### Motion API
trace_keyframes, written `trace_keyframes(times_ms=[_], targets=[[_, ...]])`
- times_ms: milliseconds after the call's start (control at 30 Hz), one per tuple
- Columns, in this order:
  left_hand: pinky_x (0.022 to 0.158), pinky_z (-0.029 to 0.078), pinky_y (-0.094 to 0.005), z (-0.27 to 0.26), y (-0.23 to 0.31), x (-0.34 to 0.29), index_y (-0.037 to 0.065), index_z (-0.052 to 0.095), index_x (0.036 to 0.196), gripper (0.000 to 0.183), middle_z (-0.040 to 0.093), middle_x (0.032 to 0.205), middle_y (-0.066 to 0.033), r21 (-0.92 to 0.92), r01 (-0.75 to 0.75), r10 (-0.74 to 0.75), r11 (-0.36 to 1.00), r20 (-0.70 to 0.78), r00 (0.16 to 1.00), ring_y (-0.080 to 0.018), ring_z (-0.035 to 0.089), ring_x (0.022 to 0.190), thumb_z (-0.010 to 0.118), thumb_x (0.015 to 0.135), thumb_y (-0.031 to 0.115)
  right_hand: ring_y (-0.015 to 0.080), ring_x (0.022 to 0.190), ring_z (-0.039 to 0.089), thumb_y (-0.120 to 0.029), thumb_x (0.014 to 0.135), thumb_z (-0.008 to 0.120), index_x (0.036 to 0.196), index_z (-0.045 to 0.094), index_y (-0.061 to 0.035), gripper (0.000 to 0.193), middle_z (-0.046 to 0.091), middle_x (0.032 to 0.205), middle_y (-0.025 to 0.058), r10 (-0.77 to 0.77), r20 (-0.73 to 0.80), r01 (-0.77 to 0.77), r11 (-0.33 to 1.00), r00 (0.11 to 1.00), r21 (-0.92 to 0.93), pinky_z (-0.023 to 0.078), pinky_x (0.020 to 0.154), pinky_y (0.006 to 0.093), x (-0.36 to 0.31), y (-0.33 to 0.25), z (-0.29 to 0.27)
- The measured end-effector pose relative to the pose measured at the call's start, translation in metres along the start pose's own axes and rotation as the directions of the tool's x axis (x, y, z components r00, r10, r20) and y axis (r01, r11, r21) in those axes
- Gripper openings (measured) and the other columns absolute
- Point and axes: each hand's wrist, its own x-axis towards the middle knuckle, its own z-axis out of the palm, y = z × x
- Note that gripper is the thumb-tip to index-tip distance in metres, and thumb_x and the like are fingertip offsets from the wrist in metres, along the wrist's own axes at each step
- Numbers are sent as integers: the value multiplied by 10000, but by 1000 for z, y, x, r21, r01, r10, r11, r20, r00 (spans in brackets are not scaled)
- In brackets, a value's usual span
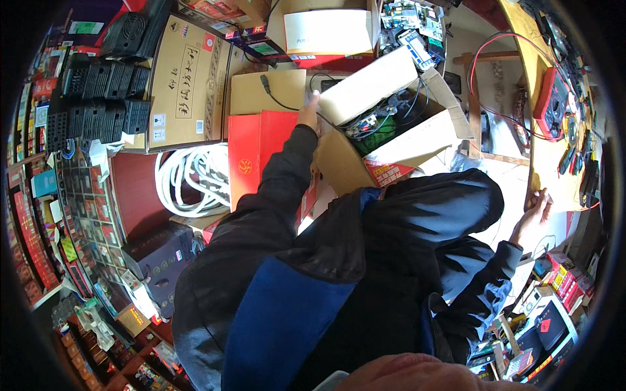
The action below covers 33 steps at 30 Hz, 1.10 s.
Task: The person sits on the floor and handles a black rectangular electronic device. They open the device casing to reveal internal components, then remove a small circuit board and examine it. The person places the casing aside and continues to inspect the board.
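My left hand (308, 116) reaches forward beside the open cardboard box (427, 146), with its fingers closed on a black cable (282, 103). The cable's plug end sticks out to the left of the hand, over a brown flap; its other side runs toward the box. Inside this box lie tangled cables, small electronic parts and something green (378, 135). Part of my left fingers is hidden. My right hand (533, 220) is at the near end of the yellow wooden tabletop (544, 163), fingers stretched out and somewhat apart, with nothing seen in them.
White coiled cable (192, 179) lies at left by a red carton (248, 156). Black adapters (107, 88) are stacked near a large brown carton (186, 85). Circuit boards (411, 26) fill a far box. A red meter (553, 101) and tools lie on the tabletop.
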Motion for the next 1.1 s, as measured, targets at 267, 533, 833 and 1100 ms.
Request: trace_keyframes(times_ms=[267,533,833,1100], targets=[[751,556,-377,36,20,-14,46,600,1256,506,690,1172,-107,-450,209,-17,868,393,919,-210,689,936,661,967,457,48,787,535,-347,1038,631,1028,665,-94,255,638,864,-8,-56,44,54,998,997,30,413,734,205,6,15,-6],[652,532,-283,16,44,-52,-11,634,1197,389,609,875,-36,-45,-254,257,966,251,933,-141,627,708,763,830,-6,77,806,585,-214,1026,655,977,660,-76,146,658,854,32,-119,41,114,988,992,108,495,791,260,6,18,-4],[731,553,-278,112,104,-136,-22,582,1344,446,673,1059,-110,-39,-528,427,848,639,639,-143,654,797,633,903,-69,98,875,583,-223,1024,659,972,665,-84,149,657,912,15,-171,98,153,973,980,173,481,887,295,3,21,-4],[775,542,-271,193,157,-133,-21,641,1284,353,635,979,-54,-47,-605,429,795,748,506,-124,624,804,557,950,-97,101,887,621,-269,1022,664,1001,674,-82,188,674,906,28,-230,72,226,972,971,59,505,889,291,0,25,-3]])
